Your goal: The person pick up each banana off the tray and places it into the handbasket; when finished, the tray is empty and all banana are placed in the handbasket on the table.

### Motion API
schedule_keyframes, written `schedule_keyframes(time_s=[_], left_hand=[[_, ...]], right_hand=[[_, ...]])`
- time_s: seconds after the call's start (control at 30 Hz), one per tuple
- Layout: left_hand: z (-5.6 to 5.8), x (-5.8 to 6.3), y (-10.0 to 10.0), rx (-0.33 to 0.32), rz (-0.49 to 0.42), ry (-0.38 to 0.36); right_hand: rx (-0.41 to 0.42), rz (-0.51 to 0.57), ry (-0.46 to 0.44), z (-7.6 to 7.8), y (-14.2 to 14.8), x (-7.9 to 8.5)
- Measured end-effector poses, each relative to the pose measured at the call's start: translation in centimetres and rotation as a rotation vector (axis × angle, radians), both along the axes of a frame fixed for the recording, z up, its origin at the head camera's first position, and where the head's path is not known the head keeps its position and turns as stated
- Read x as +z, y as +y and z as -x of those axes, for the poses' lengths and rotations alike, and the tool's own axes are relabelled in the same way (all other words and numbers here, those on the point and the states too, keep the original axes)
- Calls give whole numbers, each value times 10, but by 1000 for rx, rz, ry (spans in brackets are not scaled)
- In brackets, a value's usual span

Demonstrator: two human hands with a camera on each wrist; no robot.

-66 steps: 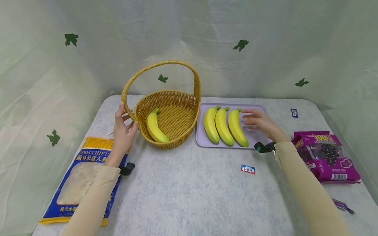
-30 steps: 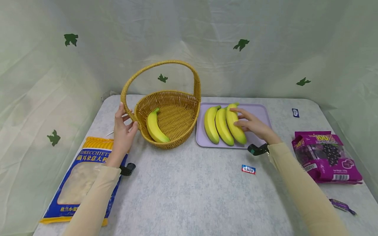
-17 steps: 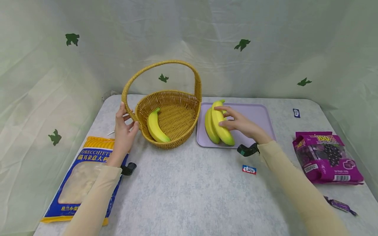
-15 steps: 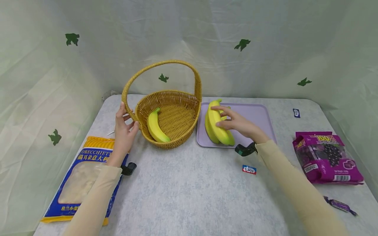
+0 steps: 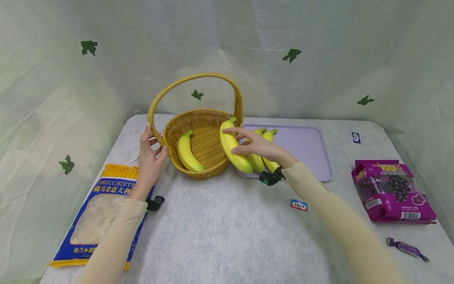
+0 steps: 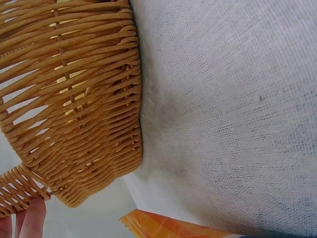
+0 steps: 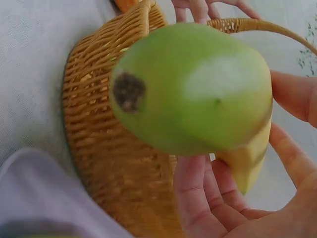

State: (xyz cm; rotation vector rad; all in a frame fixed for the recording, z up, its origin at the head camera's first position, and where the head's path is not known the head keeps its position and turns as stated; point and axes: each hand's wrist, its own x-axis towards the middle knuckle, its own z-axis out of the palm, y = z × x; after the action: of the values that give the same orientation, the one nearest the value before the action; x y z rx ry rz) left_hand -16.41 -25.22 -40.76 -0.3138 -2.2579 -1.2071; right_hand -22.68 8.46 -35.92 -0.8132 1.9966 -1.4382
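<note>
My right hand (image 5: 256, 145) grips a yellow banana (image 5: 232, 148) between thumb and fingers. In the head view the banana overlaps the right rim of a wicker basket (image 5: 216, 171); its green end (image 7: 198, 94) fills the middle of the right wrist view. My left hand (image 5: 150, 156) holds the basket at its left side, where the tall handle (image 5: 198, 75) meets the rim. Inside the basket lies another banana (image 5: 188, 153). Two more bananas (image 5: 268, 136) rest on a lilac tray (image 5: 305, 152) to the right, partly hidden by my right hand.
A blue and yellow pasta bag (image 5: 101, 213) lies under my left forearm. At the right is a purple grape-candy bag (image 5: 393, 191) with a purple wrapped candy (image 5: 408, 247) in front. Small wrapped candies lie before the tray (image 5: 299, 204) and behind it at the right (image 5: 356, 137).
My right hand took hold of the rightmost banana on the tray, lifted it and carried it left over the other two to the basket's right rim. The left hand stays at the basket.
</note>
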Motion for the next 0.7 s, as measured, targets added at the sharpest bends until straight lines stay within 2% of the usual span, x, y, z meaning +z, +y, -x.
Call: schedule_keyframes(time_s=[0.23,0.4,0.7], left_hand=[[-1,1,0,4,-3,-2],[0,0,0,7,-8,-4],[-1,1,1,16,4,-10]], right_hand=[[-28,5,-20,6,-33,0],[-56,14,-28,11,-56,-7],[-138,-23,14,18,-84,-18]])
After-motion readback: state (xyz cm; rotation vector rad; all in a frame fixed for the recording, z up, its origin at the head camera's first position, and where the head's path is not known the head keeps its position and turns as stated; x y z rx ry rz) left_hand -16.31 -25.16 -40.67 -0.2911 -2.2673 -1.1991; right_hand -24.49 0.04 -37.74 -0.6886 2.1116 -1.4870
